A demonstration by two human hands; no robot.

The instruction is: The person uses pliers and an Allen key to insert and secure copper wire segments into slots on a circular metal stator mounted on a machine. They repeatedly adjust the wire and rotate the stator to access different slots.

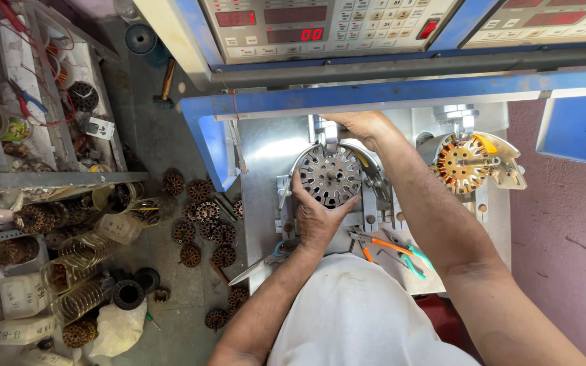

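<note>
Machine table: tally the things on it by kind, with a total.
Bare round grey slotted metal stator core, held by the left hand: 1
Copper-wound stator: 1
Orange-handled pliers: 1
Green-handled pliers: 1
Steel scissors: 1
Total: 5

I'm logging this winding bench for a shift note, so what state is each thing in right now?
Bare stator core: seated in the left fixture, no wire on it, left hand gripping its lower edge.
Right hand: resting on the machine part above the core.
Wound stator: mounted on the right fixture, copper coils on.
Scissors: lying flat, blades closed.
Orange-handled pliers: lying unused.
Wound stators on the floor: loose, scattered.
</note>
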